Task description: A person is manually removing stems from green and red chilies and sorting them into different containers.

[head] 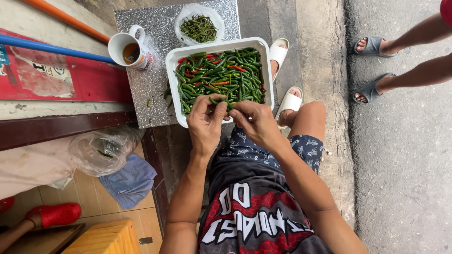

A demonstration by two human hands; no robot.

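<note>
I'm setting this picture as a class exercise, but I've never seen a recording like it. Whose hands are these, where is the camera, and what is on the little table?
There is no machine here. The single picture comes from a camera worn on a person's head, looking straight down, so you see that person's own arms, lap and white sandals.

The left hand and right hand meet at the near edge of a white tray and together pinch a green chili.

The tray is heaped with chili peppers, mostly green, a few red. It sits on a silver glittery board. Behind it stand a white mug holding brown liquid and a clear bag of chili stems.

The feet in grey sandals at the upper right belong to someone else.
</note>
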